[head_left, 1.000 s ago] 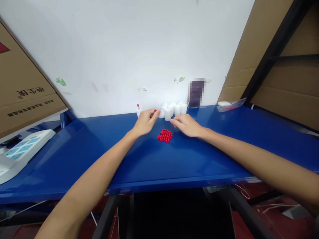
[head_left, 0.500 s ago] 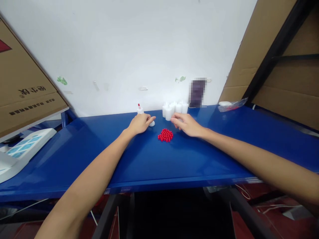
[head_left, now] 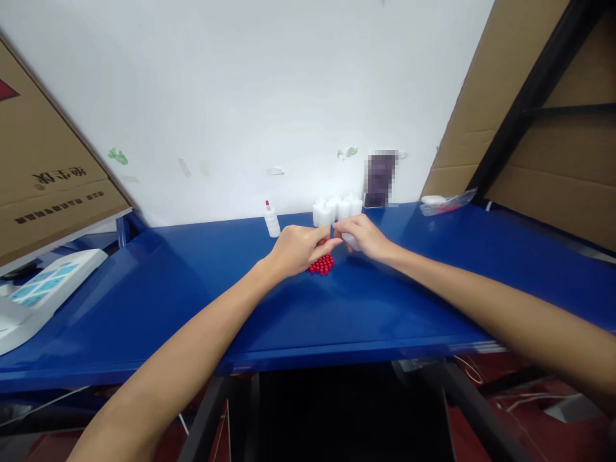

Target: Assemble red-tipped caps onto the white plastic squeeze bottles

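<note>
A heap of small red beads [head_left: 323, 264] lies on the blue table [head_left: 337, 308]. My left hand [head_left: 298, 249] hovers over the heap's left side with fingers pinched together; what they pinch is too small to name. My right hand [head_left: 366, 236] is curled around a small white bottle [head_left: 351, 241] just right of the beads. Both hands' fingertips meet above the heap. A capped white bottle with a red tip [head_left: 271, 220] stands upright to the left. A cluster of white bottles [head_left: 337, 209] stands behind, near the wall.
A white device with blue keys [head_left: 43, 289] sits at the table's left end, under a cardboard box [head_left: 43, 173]. A plastic bag with white and red parts [head_left: 443, 203] lies at the back right. Cardboard sheets and a black frame [head_left: 529, 96] rise on the right.
My left hand let go of the red-tipped bottle and moved right over the beads. My right hand took up a white bottle and the two hands came together.
</note>
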Motion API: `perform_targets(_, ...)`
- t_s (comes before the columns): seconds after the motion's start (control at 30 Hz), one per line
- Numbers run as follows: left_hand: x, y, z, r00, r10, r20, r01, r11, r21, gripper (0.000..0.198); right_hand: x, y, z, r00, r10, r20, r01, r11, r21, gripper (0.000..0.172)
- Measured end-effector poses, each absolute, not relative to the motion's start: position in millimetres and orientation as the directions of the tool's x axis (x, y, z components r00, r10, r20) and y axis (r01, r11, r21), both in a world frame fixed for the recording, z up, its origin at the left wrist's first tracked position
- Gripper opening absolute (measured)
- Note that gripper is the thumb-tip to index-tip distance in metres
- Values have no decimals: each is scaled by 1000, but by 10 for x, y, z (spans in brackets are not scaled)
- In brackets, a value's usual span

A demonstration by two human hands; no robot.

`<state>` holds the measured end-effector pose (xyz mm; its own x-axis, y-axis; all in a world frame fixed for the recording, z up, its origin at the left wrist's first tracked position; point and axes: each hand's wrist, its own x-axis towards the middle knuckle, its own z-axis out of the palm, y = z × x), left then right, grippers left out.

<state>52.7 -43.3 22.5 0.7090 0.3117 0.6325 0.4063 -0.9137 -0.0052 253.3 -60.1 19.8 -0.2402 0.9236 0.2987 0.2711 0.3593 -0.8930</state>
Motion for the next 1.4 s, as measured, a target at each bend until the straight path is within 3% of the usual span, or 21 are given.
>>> perform_targets(0.17, 528, -445, 220, 724, 268, 635, 380, -924, -43, 43, 2519, -593, 212, -180, 956, 231, 58, 245, -968, 45)
perform_targets(0.33, 528, -442, 220, 723, 269, 636, 396, -916, -63, 43, 2526, -567, 184, -122, 979, 166, 7, 168, -986, 43)
perform_targets(0.57, 517, -413, 210, 694, 215, 688, 368, -926, -82, 40, 2483, -619, 159, -223, 948, 229, 54, 247, -968, 35)
perform_targets(0.87, 522, -405, 217, 679, 179, 712, 373, -919, -124, 42, 2454, -655, 157, -366, 889, 274, 134, 342, -930, 62)
perform_targets(1.07, 536, -416, 211, 674, 144, 724, 352, -925, -144, 38, 2457, -645, 76, -408, 850, 334, 118, 412, -904, 67)
perform_targets(1.4, 526, -421, 215, 683, 119, 720, 402, -885, -235, 33, 2482, -721, 82, -500, 724, 475, 259, 648, -716, 55)
